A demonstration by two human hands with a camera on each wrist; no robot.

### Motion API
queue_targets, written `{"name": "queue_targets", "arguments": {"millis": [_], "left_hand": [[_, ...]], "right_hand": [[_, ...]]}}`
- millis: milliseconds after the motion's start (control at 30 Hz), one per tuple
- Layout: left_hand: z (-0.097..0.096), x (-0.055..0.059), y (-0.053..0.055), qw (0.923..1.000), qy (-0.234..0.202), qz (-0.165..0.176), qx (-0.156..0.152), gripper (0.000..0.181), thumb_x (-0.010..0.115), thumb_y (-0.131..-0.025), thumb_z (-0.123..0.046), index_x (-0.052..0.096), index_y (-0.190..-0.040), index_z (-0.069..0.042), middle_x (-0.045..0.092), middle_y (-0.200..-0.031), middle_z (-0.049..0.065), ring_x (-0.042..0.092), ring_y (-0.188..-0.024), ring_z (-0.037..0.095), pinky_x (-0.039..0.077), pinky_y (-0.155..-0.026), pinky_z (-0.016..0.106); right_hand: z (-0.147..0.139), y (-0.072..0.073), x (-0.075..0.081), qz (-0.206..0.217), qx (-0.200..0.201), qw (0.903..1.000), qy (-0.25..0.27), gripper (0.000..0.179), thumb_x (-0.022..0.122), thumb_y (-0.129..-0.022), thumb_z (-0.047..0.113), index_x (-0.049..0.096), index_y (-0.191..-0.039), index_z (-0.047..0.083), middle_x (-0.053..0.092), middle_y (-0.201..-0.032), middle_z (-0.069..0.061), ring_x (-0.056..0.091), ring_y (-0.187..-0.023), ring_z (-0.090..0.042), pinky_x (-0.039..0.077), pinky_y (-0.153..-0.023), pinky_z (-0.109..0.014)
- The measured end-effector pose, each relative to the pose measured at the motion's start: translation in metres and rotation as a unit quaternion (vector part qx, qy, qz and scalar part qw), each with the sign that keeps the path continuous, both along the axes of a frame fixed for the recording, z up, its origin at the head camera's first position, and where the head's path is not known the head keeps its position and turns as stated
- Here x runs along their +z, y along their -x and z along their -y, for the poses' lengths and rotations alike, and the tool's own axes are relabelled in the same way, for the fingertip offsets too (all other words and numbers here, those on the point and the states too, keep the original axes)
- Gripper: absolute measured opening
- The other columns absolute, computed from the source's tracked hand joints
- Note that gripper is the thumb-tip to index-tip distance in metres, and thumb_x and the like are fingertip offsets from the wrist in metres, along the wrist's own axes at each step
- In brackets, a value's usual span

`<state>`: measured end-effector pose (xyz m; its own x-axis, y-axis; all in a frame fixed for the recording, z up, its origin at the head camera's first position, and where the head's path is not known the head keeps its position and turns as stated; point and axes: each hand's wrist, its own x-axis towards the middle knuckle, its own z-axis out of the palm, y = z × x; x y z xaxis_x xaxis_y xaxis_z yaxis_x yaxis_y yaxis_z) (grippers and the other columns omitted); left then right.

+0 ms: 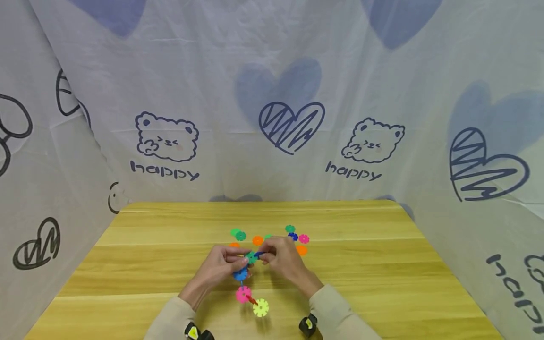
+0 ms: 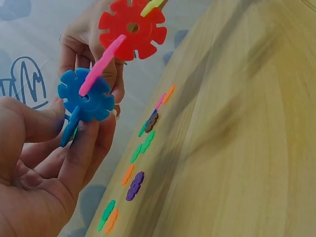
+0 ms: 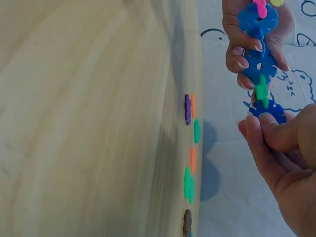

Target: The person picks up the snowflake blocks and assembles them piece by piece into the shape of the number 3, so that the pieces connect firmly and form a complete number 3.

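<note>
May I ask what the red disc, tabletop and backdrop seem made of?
Red disc: likely semi-matte plastic, evenly coloured with clean notches.
Tabletop: wood or wood-look laminate, satin, showing grain.
Backdrop: probably thin matte fabric, given its soft creases.

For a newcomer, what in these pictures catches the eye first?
Probably the bright chain of notched plastic discs, held by the left grip and the right grip, low in the middle of the head view. Behind the wooden table, the central scribbled heart stands out on the white cloth. Several loose discs lie on the table beyond the chain.
</note>
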<state>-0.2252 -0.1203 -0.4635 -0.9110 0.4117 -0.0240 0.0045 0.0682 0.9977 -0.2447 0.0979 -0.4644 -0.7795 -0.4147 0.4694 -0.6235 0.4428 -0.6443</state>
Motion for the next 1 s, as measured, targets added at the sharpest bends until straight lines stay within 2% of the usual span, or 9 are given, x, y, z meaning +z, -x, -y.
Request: {"name": "queue_targets", "arguments": {"millis": [167, 367, 500, 700, 900, 1000], "left_hand": [[-0.002, -0.001, 0.0, 0.9999, 0.001, 0.007, 0.01, 0.043, 0.064, -0.101, -0.006, 0.055, -0.137, 0.017, 0.071, -0.112, 0.036, 0.078, -0.083, 0.018, 0.063, -0.074, 0.025], [-0.005, -0.003, 0.0, 0.9997, -0.003, 0.019, 0.013, 0.045, 0.065, -0.101, -0.01, 0.055, -0.139, 0.013, 0.072, -0.115, 0.033, 0.079, -0.092, 0.027, 0.064, -0.078, 0.03], [-0.007, -0.002, 0.0, 0.9994, 0.003, 0.03, 0.017, 0.052, 0.071, -0.098, -0.016, 0.053, -0.14, 0.008, 0.073, -0.114, 0.03, 0.078, -0.092, 0.029, 0.064, -0.078, 0.032], [-0.01, -0.001, 0.0, 0.9992, 0.017, 0.035, 0.011, 0.059, 0.073, -0.097, -0.023, 0.048, -0.144, 0.004, 0.071, -0.118, 0.028, 0.078, -0.094, 0.032, 0.062, -0.077, 0.031], [-0.013, 0.0, 0.0, 0.9992, 0.022, 0.027, 0.019, 0.055, 0.07, -0.099, -0.019, 0.048, -0.144, 0.004, 0.074, -0.11, 0.028, 0.078, -0.087, 0.031, 0.062, -0.07, 0.03], [-0.013, 0.0, -0.001, 0.9992, 0.019, 0.024, 0.026, 0.051, 0.068, -0.1, -0.017, 0.05, -0.143, 0.004, 0.075, -0.106, 0.027, 0.078, -0.084, 0.03, 0.062, -0.068, 0.03]], "right_hand": [[-0.003, 0.002, 0.0, 0.027, 0.017, 0.9994, 0.014, 0.008, 0.074, -0.088, -0.01, 0.075, -0.085, -0.003, 0.075, -0.081, -0.015, 0.073, -0.066, -0.02, 0.056, -0.063, -0.014], [-0.01, 0.008, 0.003, 0.074, 0.043, 0.9962, 0.018, 0.003, 0.073, -0.092, -0.004, 0.076, -0.092, -0.005, 0.075, -0.087, -0.018, 0.075, -0.074, -0.027, 0.059, -0.066, -0.015], [-0.015, 0.011, 0.005, 0.082, 0.051, 0.9951, 0.021, 0.005, 0.074, -0.091, -0.003, 0.076, -0.096, -0.003, 0.077, -0.093, -0.019, 0.077, -0.08, -0.033, 0.059, -0.068, -0.016], [-0.015, 0.013, 0.007, 0.089, 0.066, 0.9937, 0.018, 0.005, 0.075, -0.089, -0.005, 0.076, -0.092, -0.002, 0.077, -0.092, -0.019, 0.078, -0.08, -0.035, 0.061, -0.068, -0.021], [-0.018, 0.014, 0.007, 0.096, 0.048, 0.9942, -0.004, 0.006, 0.075, -0.091, -0.002, 0.076, -0.096, 0.0, 0.078, -0.093, -0.015, 0.077, -0.081, -0.028, 0.058, -0.069, -0.016], [-0.028, 0.02, 0.008, 0.1, 0.016, 0.9946, -0.019, 0.009, 0.074, -0.092, -0.001, 0.076, -0.101, 0.0, 0.078, -0.096, -0.014, 0.077, -0.082, -0.027, 0.06, -0.07, -0.019]]}}
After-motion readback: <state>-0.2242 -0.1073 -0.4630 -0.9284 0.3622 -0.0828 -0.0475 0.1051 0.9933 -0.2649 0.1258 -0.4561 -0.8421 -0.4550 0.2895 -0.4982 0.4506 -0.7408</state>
